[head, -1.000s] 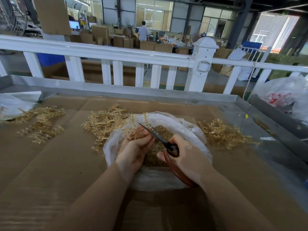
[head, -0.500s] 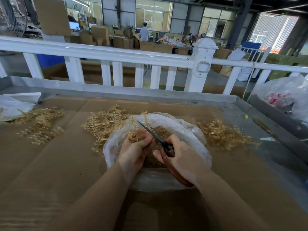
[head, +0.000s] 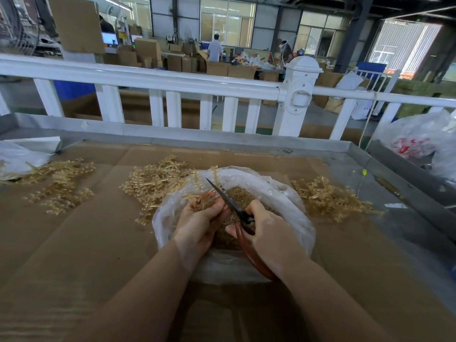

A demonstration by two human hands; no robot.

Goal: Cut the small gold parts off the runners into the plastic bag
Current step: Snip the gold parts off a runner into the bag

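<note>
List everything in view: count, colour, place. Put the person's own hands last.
plastic bag: one, clear, centre of the table, open at the top
cut gold parts: a heap, gold, inside the bag
runner piles: three, gold, on the cardboard to the left, behind-left and right of the bag
held runner: one, gold, over the bag's mouth
scissors: one pair, dark blades with reddish-brown handles, over the bag
cardboard sheet: brown, covers the table top
railing: white, behind the table
other bags: clear, far right and far left
left hand: holds the runner
right hand: grips the scissors
</note>
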